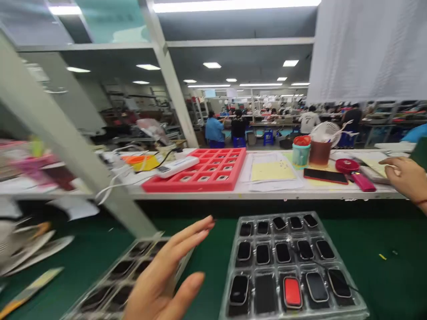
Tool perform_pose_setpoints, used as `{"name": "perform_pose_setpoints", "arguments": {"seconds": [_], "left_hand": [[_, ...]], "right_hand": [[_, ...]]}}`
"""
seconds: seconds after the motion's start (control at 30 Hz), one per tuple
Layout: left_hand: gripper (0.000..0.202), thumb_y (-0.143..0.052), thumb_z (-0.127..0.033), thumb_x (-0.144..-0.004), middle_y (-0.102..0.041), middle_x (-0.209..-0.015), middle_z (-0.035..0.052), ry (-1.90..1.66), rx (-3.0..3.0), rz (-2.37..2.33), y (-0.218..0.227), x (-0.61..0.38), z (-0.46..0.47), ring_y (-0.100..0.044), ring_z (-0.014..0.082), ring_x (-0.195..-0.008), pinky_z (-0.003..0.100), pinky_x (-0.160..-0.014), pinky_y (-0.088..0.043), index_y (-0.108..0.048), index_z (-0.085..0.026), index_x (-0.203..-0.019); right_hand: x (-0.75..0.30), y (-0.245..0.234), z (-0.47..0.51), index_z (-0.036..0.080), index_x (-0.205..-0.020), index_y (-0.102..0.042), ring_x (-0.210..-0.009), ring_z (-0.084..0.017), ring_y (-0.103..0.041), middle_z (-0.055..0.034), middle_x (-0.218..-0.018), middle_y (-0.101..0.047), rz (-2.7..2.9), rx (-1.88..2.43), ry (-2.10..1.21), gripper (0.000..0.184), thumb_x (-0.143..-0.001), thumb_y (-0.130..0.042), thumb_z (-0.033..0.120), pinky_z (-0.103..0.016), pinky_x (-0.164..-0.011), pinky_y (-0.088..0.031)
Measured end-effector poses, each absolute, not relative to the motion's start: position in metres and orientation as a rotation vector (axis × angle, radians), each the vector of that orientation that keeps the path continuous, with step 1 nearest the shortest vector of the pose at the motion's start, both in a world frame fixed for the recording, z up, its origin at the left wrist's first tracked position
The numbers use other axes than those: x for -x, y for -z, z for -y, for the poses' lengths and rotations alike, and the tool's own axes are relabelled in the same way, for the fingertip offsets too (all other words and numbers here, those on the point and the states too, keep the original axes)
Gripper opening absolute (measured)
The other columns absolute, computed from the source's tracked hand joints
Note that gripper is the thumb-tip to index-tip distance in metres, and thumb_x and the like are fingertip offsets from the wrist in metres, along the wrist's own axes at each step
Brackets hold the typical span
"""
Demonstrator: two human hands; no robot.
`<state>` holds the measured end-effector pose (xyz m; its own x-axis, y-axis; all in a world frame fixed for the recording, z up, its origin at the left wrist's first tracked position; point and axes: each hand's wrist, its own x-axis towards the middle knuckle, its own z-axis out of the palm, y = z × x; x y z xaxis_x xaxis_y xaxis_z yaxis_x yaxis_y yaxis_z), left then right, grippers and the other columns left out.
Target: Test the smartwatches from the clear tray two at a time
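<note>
My left hand (167,271) is raised above the green bench, fingers stretched out and thumb apart, holding nothing. Partly behind it, a tray of dark watch-like pieces (115,271) lies at the left. Right of that hand, a clear plastic tray (230,266) carries rows of strapless smartwatches; most have black faces, and one watch (292,292) has a red face. A thin dark cable crosses this tray. My right hand (405,175) reaches onto the white shelf at the right edge, fingers bent but apart, over papers (370,162). Its fingertips' contact is unclear.
On the shelf (260,195) sit a red foam tray (190,184) with small parts, yellow paper (270,171), a phone (325,175), a pink handheld fan (356,173) and cups (300,153). A slanted white post (100,178) stands at left. People sit at distant benches.
</note>
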<state>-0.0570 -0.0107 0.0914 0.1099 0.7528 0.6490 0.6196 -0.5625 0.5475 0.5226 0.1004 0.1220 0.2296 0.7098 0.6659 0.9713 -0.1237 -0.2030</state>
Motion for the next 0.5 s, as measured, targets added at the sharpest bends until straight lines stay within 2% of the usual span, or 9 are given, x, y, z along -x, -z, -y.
{"name": "perform_pose_setpoints", "arguments": {"seconds": [0.07, 0.1, 0.17, 0.23, 0.37, 0.5], "left_hand": [[0.035, -0.045, -0.030, -0.092, -0.054, -0.138, 0.0017, -1.306, -2.292, -1.250, -0.099, 0.048, 0.004, -0.051, 0.0243, -0.126, 0.042, -0.104, -0.045, -0.052, -0.032, -0.126], [0.035, -0.048, -0.031, -0.091, -0.055, -0.137, 0.0035, -1.201, -2.335, -1.207, -0.100, 0.045, -0.004, -0.052, 0.0241, -0.126, 0.041, -0.104, -0.045, -0.053, -0.030, -0.126], [0.038, -0.049, -0.031, -0.092, -0.053, -0.140, 0.0055, -0.891, -2.409, -1.184, -0.096, 0.042, -0.023, -0.049, 0.0225, -0.128, 0.039, -0.107, -0.042, -0.052, -0.027, -0.129], [0.041, -0.047, -0.029, -0.092, -0.052, -0.140, 0.0074, -0.607, -2.459, -1.206, -0.086, 0.038, -0.039, -0.048, 0.0218, -0.129, 0.039, -0.108, -0.040, -0.050, -0.024, -0.133], [0.042, -0.048, -0.025, -0.090, -0.054, -0.137, 0.0125, -0.351, -2.513, -1.404, -0.069, 0.022, -0.048, -0.052, 0.0264, -0.125, 0.044, -0.106, -0.041, -0.051, -0.016, -0.132], [0.041, -0.052, -0.027, -0.089, -0.052, -0.140, 0.0106, -0.268, -2.623, -1.140, -0.069, 0.006, -0.036, -0.052, 0.0264, -0.125, 0.043, -0.105, -0.042, -0.053, -0.021, -0.130]], "right_hand": [[-0.482, -0.098, -0.088, 0.018, -0.101, -0.064, -0.112, -0.025, -0.057, -0.0142, -0.113, -0.066, 1.714, 1.749, 0.501, 0.021, -0.092, -0.046, 0.018, -0.036, -0.100, -0.038], [-0.460, -0.087, -0.081, 0.021, -0.098, -0.065, -0.103, -0.024, -0.061, -0.0103, -0.106, -0.069, 1.851, 1.647, 0.444, 0.017, -0.090, -0.049, 0.024, -0.035, -0.094, -0.043], [-0.412, -0.066, -0.064, 0.021, -0.099, -0.064, -0.091, -0.025, -0.064, -0.0091, -0.098, -0.070, 2.272, 1.301, 0.283, 0.019, -0.091, -0.049, 0.031, -0.037, -0.084, -0.048], [-0.366, -0.052, -0.048, 0.021, -0.101, -0.064, -0.083, -0.022, -0.064, -0.0076, -0.093, -0.068, 2.596, 1.146, 0.088, 0.022, -0.095, -0.043, 0.026, -0.034, -0.073, -0.050], [-0.303, -0.040, -0.034, 0.021, -0.086, -0.061, -0.074, -0.023, -0.062, -0.0052, -0.081, -0.066, 2.796, 1.213, -0.087, 0.023, -0.095, -0.041, 0.026, -0.035, -0.064, -0.048], [-0.286, -0.038, -0.034, 0.022, -0.074, -0.053, -0.069, -0.024, -0.061, -0.0038, -0.077, -0.064, 2.732, 1.426, -0.178, 0.016, -0.089, -0.051, 0.028, -0.033, -0.058, -0.042]]}}
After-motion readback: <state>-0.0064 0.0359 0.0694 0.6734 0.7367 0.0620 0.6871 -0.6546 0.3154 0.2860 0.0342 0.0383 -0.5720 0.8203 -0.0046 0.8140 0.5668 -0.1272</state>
